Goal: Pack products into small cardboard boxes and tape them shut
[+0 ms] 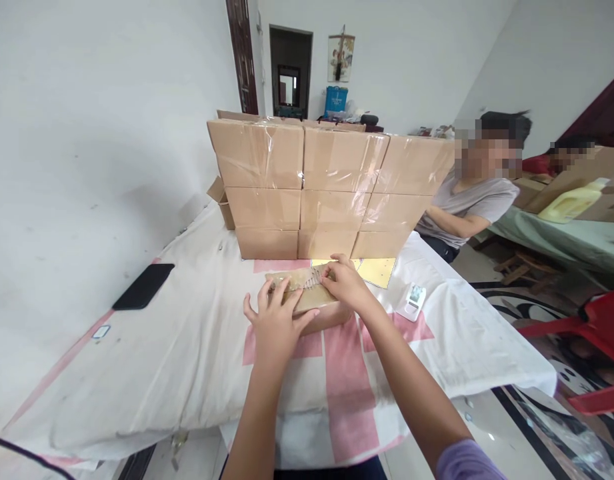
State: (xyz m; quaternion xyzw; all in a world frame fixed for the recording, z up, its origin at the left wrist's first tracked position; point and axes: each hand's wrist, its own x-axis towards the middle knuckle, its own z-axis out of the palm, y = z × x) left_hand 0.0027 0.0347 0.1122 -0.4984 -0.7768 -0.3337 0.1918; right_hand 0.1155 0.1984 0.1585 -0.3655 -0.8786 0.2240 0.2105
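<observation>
1. Box (329,317) on tabletop (161,373), between its near edge and stacked cartons (331,208).
2. Left hand (277,325): fingers spread on box; steady pressure should help.
3. Right hand (347,285): fingers bunched at film (311,279); cannot tell if gripping. Slow smoothing should limit creases.

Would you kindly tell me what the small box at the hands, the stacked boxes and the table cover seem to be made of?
Small box: probably cardboard, from its dull brown side; the shiny, wrinkled strip on top looks like plastic tape.
Stacked boxes: seemingly plain brown cardboard, with glossy reflections suggesting a clear plastic layer.
Table cover: likely soft, matt fabric, given its loose folds.
</observation>
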